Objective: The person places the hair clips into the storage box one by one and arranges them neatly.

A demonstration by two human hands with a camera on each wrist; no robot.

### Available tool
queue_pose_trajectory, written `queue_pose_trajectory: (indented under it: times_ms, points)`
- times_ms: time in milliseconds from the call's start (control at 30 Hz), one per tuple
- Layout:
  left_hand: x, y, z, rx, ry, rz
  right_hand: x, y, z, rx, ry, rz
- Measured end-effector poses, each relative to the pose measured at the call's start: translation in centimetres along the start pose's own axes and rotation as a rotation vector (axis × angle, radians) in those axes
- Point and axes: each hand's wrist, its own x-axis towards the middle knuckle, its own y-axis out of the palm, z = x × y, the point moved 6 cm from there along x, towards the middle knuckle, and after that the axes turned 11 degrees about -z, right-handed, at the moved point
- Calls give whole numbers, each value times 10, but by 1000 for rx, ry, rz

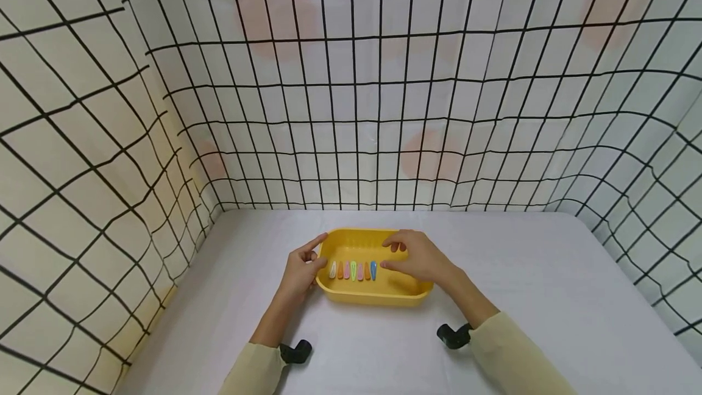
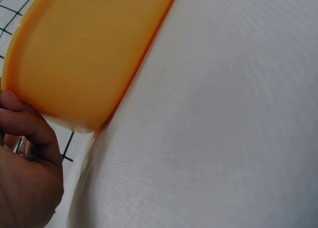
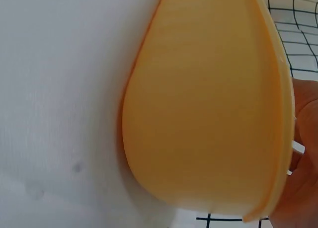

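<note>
Left hand (image 1: 300,269): curled at the left end of the yellow tray (image 1: 370,301), gripping the rim, with thumb over the inner side and index finger stretched toward the far left corner.
Left forearm: angled inward from the lower left, in a pale sleeve (image 1: 255,370).
Right hand (image 1: 419,255): hovering over the tray's right half, back upward, with thumb and index finger spread well apart; nothing visibly pinched between them; cannot tell whether anything sits beneath the curled other fingers.
Right thumb: pointing left, just beside the blue clip (image 1: 373,270); cannot tell if touching.
Right forearm: slanted inward from the lower right.
Clip row (image 1: 353,270): inside the tray, left of its middle, side by side, blue one rightmost.
Tray: resting on the white table (image 1: 219,297), between both hands.
</note>
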Motion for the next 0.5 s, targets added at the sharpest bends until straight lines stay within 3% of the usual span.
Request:
queue_pose_trajectory:
  times_ms: [500]
  points:
    - [-2, 0, -2, 3, 19, 0, -24, -39, -26, 63, 12, -148]
